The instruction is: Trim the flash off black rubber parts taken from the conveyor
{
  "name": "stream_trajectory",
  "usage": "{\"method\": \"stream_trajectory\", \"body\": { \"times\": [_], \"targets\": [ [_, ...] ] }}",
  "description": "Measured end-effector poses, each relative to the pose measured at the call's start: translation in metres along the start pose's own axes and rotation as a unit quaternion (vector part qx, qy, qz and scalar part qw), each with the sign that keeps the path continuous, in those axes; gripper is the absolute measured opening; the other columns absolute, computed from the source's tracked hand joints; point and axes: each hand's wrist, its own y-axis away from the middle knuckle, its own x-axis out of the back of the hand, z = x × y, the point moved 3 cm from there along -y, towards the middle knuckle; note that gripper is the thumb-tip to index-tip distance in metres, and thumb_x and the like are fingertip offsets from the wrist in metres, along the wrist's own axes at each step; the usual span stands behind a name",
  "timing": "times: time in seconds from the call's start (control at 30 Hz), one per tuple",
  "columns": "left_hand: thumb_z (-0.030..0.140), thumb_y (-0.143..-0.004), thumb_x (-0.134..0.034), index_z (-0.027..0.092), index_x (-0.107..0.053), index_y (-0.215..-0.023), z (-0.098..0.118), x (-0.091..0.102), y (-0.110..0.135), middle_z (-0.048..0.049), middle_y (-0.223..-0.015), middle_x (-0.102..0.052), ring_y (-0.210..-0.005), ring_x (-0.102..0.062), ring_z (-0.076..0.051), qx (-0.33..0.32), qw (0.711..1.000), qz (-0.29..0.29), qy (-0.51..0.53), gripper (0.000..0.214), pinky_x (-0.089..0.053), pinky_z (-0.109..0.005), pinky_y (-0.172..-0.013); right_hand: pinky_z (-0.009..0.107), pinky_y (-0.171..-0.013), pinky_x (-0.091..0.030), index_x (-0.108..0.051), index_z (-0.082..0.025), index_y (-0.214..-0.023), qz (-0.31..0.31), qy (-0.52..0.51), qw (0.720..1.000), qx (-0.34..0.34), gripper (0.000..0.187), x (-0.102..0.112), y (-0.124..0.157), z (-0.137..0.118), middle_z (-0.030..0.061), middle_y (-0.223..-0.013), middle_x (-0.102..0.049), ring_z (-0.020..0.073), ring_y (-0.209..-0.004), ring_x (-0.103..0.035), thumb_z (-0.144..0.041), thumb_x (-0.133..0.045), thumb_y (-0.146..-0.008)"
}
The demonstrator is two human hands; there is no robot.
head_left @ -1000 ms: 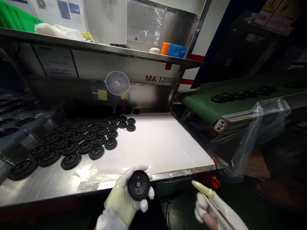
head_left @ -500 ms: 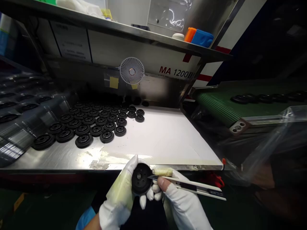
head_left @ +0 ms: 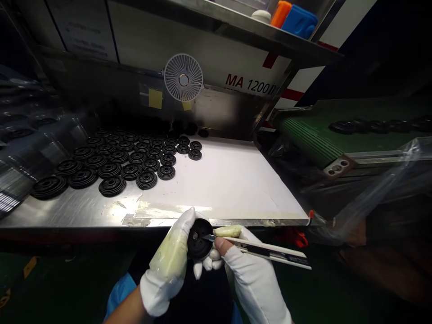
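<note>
Gloved in white with yellowed patches, my left hand [head_left: 172,256] grips a round black plastic wheel-like part [head_left: 199,247] by its rim, face turned up toward me. My right hand [head_left: 243,261], in a white glove with the thumb tip bare, is closed round a white utility knife [head_left: 270,251]. The knife's blade reaches over the part's face, close to its centre; whether it touches cannot be made out. Both hands are in front of the table's near edge. Several similar black parts [head_left: 111,185] lie in rows on the left of the table.
White sheeting [head_left: 232,180] covers the table's right side. A small fan [head_left: 183,77] hangs at the back below a metal shelf [head_left: 229,27]. To the right is a green conveyor [head_left: 310,135] carrying more black parts. Clear plastic trays [head_left: 20,166] stand at the left.
The knife's blade has shifted slightly inward over the black part. My head view has tilted down a little, so the shelf and fan sit higher. Both holds are unchanged.
</note>
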Motion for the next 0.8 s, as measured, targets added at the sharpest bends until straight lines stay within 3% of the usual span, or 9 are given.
{"method": "stream_trajectory", "body": {
  "times": [0.3, 0.8],
  "targets": [
    [0.054, -0.086, -0.024, 0.012, -0.060, -0.074, 0.0027, -0.0048, -0.0015, -0.0065, -0.051, -0.057, -0.043, -0.052, -0.014, 0.017, 1.000, 0.011, -0.013, 0.056, -0.030, -0.021, -0.035, 0.027, -0.055, -0.046, -0.058, -0.015, -0.071, -0.005, -0.006, 1.000, -0.014, 0.018, -0.0014, -0.0014, 0.0040, 0.0007, -0.059, -0.060, 0.0132, -0.053, -0.057, -0.030, -0.062, -0.080],
    [0.055, -0.086, -0.022, 0.012, -0.058, -0.064, 0.0036, -0.0111, 0.0004, -0.0073, -0.050, -0.054, -0.044, -0.050, -0.014, 0.024, 0.999, 0.000, -0.042, 0.060, -0.028, -0.022, -0.036, 0.026, -0.055, -0.047, -0.057, -0.015, -0.069, 0.008, -0.010, 1.000, 0.006, 0.020, -0.0014, 0.0019, 0.0074, 0.0002, -0.058, -0.061, 0.0126, -0.053, -0.057, -0.029, -0.058, -0.084]
  ]
}}
